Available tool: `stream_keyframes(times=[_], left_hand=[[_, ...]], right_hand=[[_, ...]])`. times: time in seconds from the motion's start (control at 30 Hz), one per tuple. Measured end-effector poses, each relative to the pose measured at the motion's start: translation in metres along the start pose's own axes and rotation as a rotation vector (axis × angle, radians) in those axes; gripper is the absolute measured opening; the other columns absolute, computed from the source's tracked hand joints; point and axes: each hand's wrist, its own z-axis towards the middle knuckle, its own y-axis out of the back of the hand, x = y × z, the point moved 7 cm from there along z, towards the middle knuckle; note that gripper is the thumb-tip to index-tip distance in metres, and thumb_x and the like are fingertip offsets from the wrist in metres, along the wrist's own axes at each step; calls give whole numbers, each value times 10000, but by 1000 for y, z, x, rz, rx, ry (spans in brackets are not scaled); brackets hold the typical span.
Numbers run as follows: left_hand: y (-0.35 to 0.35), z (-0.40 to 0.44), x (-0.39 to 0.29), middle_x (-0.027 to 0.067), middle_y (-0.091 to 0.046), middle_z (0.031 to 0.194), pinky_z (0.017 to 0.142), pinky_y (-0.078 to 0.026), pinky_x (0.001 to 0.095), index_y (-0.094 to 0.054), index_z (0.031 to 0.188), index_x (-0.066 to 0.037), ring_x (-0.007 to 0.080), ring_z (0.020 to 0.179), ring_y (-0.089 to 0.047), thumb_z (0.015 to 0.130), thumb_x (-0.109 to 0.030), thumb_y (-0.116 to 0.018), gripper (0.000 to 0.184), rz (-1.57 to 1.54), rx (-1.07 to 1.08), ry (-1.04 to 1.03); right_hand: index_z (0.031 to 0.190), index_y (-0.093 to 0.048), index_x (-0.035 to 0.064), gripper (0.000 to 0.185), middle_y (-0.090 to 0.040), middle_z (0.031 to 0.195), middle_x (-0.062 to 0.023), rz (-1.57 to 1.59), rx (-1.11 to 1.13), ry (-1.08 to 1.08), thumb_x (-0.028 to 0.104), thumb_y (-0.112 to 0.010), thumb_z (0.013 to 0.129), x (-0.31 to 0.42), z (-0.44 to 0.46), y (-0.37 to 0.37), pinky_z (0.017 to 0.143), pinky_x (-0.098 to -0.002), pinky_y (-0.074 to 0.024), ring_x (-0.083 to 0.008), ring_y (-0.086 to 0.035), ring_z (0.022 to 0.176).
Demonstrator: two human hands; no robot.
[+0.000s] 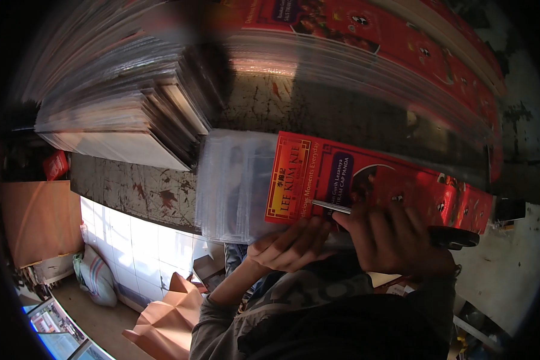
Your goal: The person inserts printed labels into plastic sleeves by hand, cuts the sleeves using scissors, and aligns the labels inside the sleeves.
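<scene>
A red printed sheet [327, 174] with "Lee Kum Kee" lettering lies over a stack of clear plastic sheets [237, 180] at the near edge of the worktable. My left hand [294, 245] has its fingers curled at the near edge of the red sheet, pinching it there. My right hand [393, 237] is closed around what looks like a pair of scissors [330, 207]. Their thin metal tip points left across the print, and a black handle [456, 237] sticks out behind the hand. The palm side of both hands is hidden.
Tall stacks of plastic-covered sheets [114, 120] stand at the back left. A long pile of red printed sheets [396, 45] runs along the back. The scratched dark table [144, 186] shows between them. Below left are brown paper [168, 318] and a white sack [96, 279].
</scene>
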Motion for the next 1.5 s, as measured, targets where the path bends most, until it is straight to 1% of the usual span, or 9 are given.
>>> stream_keyframes(times=[0.17, 0.33, 0.47, 0.67, 1.07, 1.17, 1.27, 1.33, 1.5], left_hand=[[0, 0, 1, -157, -594, 1020, 875, -305, 216, -627, 1007, -331, 0, 981, -525, 832, -578, -432, 360, -16, 0, 3], [-1, -1, 0, -158, -594, 1017, 868, -305, 218, -625, 1009, -329, -3, 978, -524, 834, -569, -439, 351, -31, -14, 7], [1, 0, 1, -158, -594, 1016, 874, -301, 220, -625, 1003, -330, -4, 985, -520, 834, -562, -444, 340, -22, 5, -1], [1, 3, 1, -161, -595, 1018, 892, -295, 229, -624, 1000, -337, -2, 997, -519, 832, -568, -439, 340, -14, -5, -10], [2, 3, 1, -165, -594, 1022, 912, -288, 258, -627, 994, -336, -1, 995, -519, 818, -598, -431, 372, 1, 37, 28], [1, 1, 0, -165, -594, 1018, 901, -291, 256, -630, 996, -332, -3, 981, -522, 812, -601, -440, 377, -11, 29, 17], [1, 4, 0, -167, -593, 1010, 882, -298, 245, -634, 996, -326, -5, 954, -532, 806, -597, -457, 376, -20, 16, -23], [1, 5, -1, -170, -593, 1004, 872, -301, 238, -637, 996, -323, -5, 939, -537, 805, -592, -464, 372, -15, 24, -13], [0, 5, -1, -173, -597, 983, 855, -310, 225, -638, 989, -325, -5, 909, -546, 810, -576, -468, 352, -28, 7, -29]], right_hand=[[711, -559, 54, 225, -461, 600, -28, 120, -19, -60, 246, -558, 829, -12, 1, -2, 506, -266, -372, -141, -504, 531], [723, -557, 26, 230, -447, 590, -35, 235, 86, -81, 239, -579, 809, -13, 0, -4, 495, -294, -379, -141, -466, 504], [738, -559, 14, 228, -453, 597, -40, 261, 110, -33, 231, -583, 806, -12, 4, -2, 502, -305, -393, -143, -466, 506], [770, -565, 9, 233, -537, 674, -78, 246, 140, -84, 240, -590, 793, -11, 5, -3, 562, -334, -445, -155, -499, 528], [755, -545, 42, 223, -557, 728, -84, 218, 56, -119, 255, -593, 800, -8, 1, -9, 595, -315, -429, -154, -512, 541], [781, -538, 51, 230, -532, 705, -78, 258, -80, -211, 272, -602, 797, -7, -1, -12, 599, -310, -426, -163, -515, 556], [826, -540, 48, 268, -515, 682, -55, 348, -46, -242, 301, -618, 783, -14, 2, -17, 606, -308, -428, -172, -529, 581], [862, -543, 45, 306, -522, 683, -40, 456, 117, -328, 326, -625, 772, -30, 2, -21, 595, -320, -428, -179, -540, 597], [867, -542, 46, 328, -532, 685, -37, 606, 210, -268, 342, -633, 758, -33, -2, -25, 573, -336, -419, -178, -540, 591]])
